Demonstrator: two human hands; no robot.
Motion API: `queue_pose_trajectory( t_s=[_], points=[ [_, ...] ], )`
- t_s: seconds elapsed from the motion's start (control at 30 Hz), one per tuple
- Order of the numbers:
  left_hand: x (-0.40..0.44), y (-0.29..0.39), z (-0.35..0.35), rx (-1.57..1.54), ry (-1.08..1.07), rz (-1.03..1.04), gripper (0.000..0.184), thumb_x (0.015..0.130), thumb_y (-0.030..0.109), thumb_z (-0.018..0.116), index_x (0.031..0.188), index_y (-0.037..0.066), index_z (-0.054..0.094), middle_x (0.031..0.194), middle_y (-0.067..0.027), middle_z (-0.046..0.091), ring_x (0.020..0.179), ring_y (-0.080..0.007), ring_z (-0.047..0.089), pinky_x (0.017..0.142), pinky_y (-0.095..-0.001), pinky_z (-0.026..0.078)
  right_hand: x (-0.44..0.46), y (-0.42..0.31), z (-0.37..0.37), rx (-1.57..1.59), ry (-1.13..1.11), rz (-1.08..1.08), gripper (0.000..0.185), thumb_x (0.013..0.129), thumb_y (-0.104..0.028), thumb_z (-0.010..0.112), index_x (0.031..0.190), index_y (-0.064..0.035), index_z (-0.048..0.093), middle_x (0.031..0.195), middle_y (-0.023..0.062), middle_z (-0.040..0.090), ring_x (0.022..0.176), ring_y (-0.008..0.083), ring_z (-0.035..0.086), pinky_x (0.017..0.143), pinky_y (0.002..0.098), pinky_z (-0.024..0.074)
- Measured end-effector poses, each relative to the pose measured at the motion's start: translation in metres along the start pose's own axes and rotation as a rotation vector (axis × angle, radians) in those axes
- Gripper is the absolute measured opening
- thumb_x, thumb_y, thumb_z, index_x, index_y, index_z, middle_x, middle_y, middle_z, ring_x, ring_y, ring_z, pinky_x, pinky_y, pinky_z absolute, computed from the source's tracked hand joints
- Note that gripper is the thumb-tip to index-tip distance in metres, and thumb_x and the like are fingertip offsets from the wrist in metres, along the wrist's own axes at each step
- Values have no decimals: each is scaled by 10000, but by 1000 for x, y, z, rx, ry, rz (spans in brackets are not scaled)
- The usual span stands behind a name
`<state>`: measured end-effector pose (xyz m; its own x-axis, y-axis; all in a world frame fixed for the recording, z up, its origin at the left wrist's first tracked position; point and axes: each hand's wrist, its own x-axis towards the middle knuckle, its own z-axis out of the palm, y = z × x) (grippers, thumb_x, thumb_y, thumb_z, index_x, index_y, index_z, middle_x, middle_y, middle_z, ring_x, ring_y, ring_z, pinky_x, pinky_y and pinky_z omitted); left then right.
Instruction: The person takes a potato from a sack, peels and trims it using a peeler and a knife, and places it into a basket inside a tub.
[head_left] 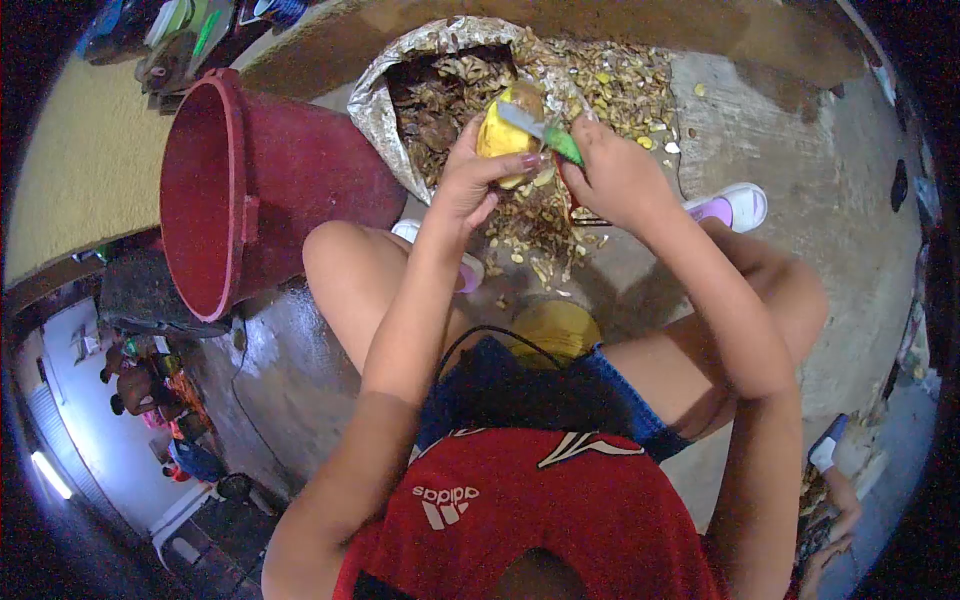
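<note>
A yellow, partly peeled fruit or tuber (497, 140) is held in my left hand (470, 180), with brown skin left at its top. My right hand (615, 170) grips a knife (560, 143) by its green handle, and the pale blade lies against the upper part of the yellow piece. Both hands are raised in front of me, above a heap of peelings (540, 215) on the floor. Behind my left hand stands an open whitish sack (375, 110) with brown matter inside.
A large red bin (300, 170) lies tipped on its side at the left, mouth facing left. More peelings (630, 90) spread right of the sack. Between my legs is a yellow round object (560, 330). Other people (150, 395) are at the far left; a person's arm (842, 500) shows at lower right.
</note>
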<state>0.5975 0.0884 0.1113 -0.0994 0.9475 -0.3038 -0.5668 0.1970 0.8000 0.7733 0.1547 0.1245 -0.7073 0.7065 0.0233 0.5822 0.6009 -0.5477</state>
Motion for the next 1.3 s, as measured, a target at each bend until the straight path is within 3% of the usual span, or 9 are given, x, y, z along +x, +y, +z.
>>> queue_pose_trajectory(
  t_s=[0.17,0.57,0.6,0.7,0.83,0.93,1.07,1.17,1.3],
  points=[
    [-3,0,-2,8,-27,-17,664,628,-80,683,1206,23,372,1046,-102,551,962,-211,565,818,-339,489,-4,0,0,-5,-1,-129,306,744,-218,521,929,12,438,805,225,553,743,377,564,660,447,467],
    [-7,4,-2,39,24,-20,772,565,-117,680,1241,33,339,1067,-91,525,956,-212,553,821,-340,477,15,18,3,-64,-108,34,274,781,-192,512,910,32,423,795,221,555,751,380,563,653,448,459],
    [-3,0,-7,37,25,-32,776,564,-119,679,1244,32,336,1071,-90,524,961,-211,551,820,-340,477,13,25,11,-85,-2,-69,244,785,-176,506,896,30,436,771,221,554,766,376,561,668,457,451],
    [0,-3,-11,38,41,-53,799,549,-121,685,1248,30,329,1087,-87,518,971,-206,545,817,-339,476,18,37,24,35,-16,-100,258,795,-191,494,859,58,466,738,233,545,773,385,557,674,465,439],
    [-8,1,-5,286,59,44,832,521,-118,708,1247,27,326,1103,-84,509,974,-194,539,820,-336,473,26,53,24,253,-196,91,304,814,-230,480,797,72,514,742,252,550,776,403,553,675,463,424],
    [-14,9,0,224,16,56,844,513,-114,719,1246,33,328,1108,-84,504,979,-184,535,799,-330,485,30,75,35,129,-268,194,323,830,-261,471,766,43,558,770,267,568,761,404,556,689,460,415],
    [-12,8,-9,171,50,27,824,530,-121,704,1245,40,327,1095,-80,513,972,-185,544,782,-321,495,27,53,31,356,-317,304,364,836,-304,470,770,44,553,748,257,563,754,399,558,700,455,418],
    [-11,10,-8,206,85,13,821,546,-103,712,1250,28,309,1081,-85,519,968,-183,547,788,-322,492,31,39,15,442,-284,268,335,828,-287,482,796,43,530,745,250,564,744,403,559,692,462,420],
    [-7,5,-15,326,160,33,831,548,-93,719,1253,5,289,1080,-95,511,953,-189,550,785,-319,491,16,5,4,157,-133,48,259,807,-226,496,854,28,477,741,236,569,730,404,563,668,466,439]
  ],
)
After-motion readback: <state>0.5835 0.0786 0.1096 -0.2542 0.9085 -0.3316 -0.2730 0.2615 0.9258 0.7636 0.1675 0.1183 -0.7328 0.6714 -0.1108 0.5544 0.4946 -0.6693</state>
